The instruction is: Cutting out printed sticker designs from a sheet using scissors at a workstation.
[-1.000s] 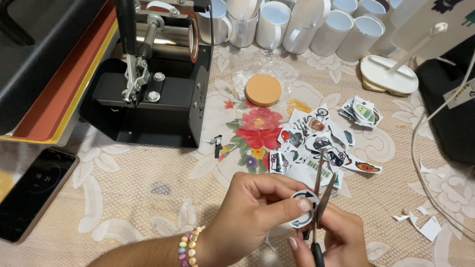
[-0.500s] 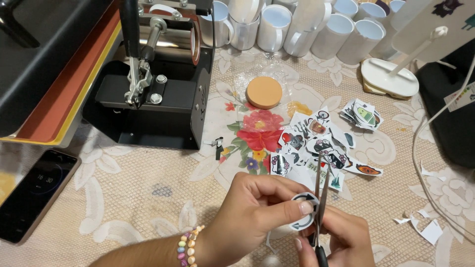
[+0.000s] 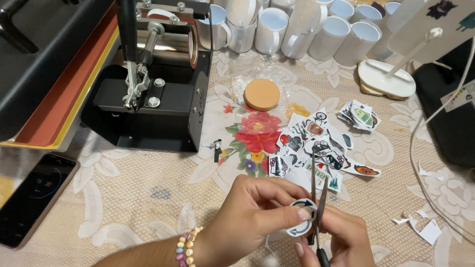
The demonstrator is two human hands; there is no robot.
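Two hands meet at lower centre of the frame: my left hand [image 3: 257, 212] pinches the round sticker [image 3: 300, 223], just left of the upright scissors [image 3: 316, 198] my right hand [image 3: 336, 242] grips.

Just beyond the hands lies a heap of cut-out stickers [image 3: 316, 151] on the lace-patterned surface [image 3: 123, 198], with a smaller stack [image 3: 360, 114] further right. Beyond those rests a round cork lid [image 3: 261, 94], and farthest off stands a row of white mugs [image 3: 297, 27]. Up and left sits a black mug press [image 3: 158, 94]. Far left lies a dark phone [image 3: 32, 198]. Paper scraps [image 3: 425, 228] lie to the right.
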